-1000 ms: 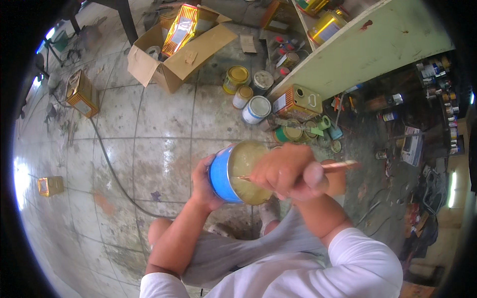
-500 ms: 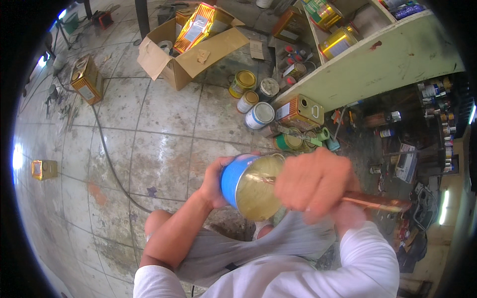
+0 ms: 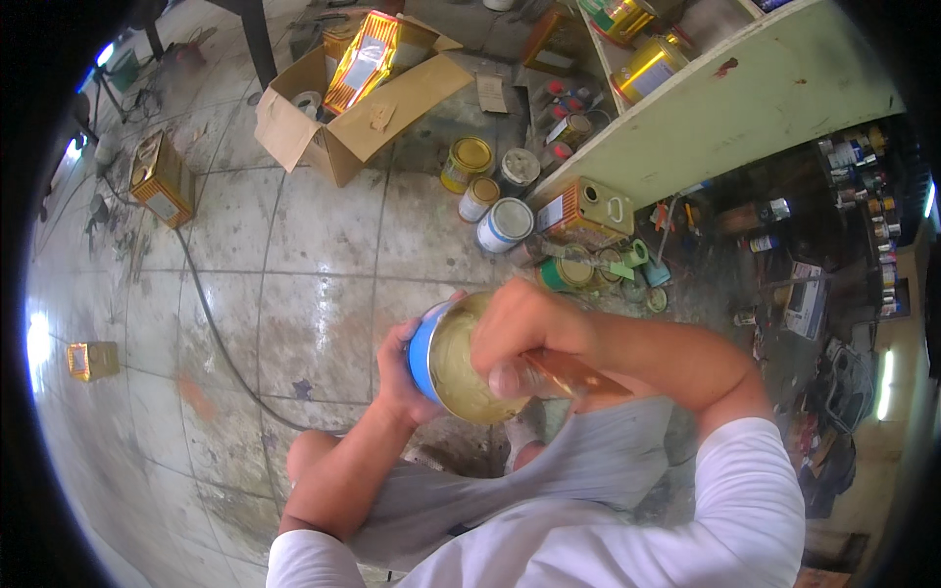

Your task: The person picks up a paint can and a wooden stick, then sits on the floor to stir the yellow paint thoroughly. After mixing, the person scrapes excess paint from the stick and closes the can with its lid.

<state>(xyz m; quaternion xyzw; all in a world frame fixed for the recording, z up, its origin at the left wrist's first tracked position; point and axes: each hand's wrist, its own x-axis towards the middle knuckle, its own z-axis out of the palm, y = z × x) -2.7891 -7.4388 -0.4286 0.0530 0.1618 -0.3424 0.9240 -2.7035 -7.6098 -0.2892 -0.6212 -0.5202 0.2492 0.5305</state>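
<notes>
My left hand (image 3: 397, 377) is wrapped round the side of a blue tin can (image 3: 422, 359), tilted so that its mouth faces right. Thick yellowish-beige paste (image 3: 459, 377) coats the inside of the can. Closed in a fist, my right hand (image 3: 524, 338) is at the can's mouth, gripping a flat brown stick (image 3: 580, 378). The rear part of the stick sticks out to the right, below my forearm. Its front end is hidden by my hand and the can.
Beyond the can, several paint cans (image 3: 506, 225) and a rectangular metal tin (image 3: 586, 212) stand on the tiled floor. A cardboard box (image 3: 402, 103) holds another tin. At the right is a pale green shelf unit (image 3: 725, 122). A hose (image 3: 211, 318) crosses the floor at left.
My right hand has moved left and closer into the can's mouth, taking the stick with it. The can and my left hand have shifted slightly left in view.
</notes>
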